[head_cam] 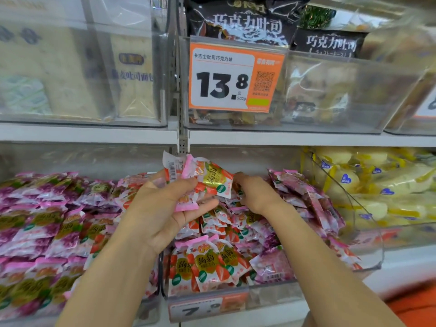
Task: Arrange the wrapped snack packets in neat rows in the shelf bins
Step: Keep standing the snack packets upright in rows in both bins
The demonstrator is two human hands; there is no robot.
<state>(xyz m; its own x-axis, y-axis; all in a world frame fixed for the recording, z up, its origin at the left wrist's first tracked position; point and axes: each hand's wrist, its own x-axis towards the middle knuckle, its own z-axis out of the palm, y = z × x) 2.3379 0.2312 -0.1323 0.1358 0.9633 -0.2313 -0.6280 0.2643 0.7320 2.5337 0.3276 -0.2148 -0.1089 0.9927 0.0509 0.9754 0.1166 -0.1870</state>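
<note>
A long white metal shelf board (94, 134) spans the view, meeting a slotted grey metal upright (183, 138) at its middle. An orange-and-white paper price label (236, 76) hangs above the shelf's front edge under even light.

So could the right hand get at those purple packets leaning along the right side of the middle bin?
Probably yes. The right hand sits in the bin, right beside the purple packets, with nothing between them. The left hand holds red packets.

left hand (162, 208): grips packets (207, 178) | right hand (256, 193): on pile (219, 263)
</note>
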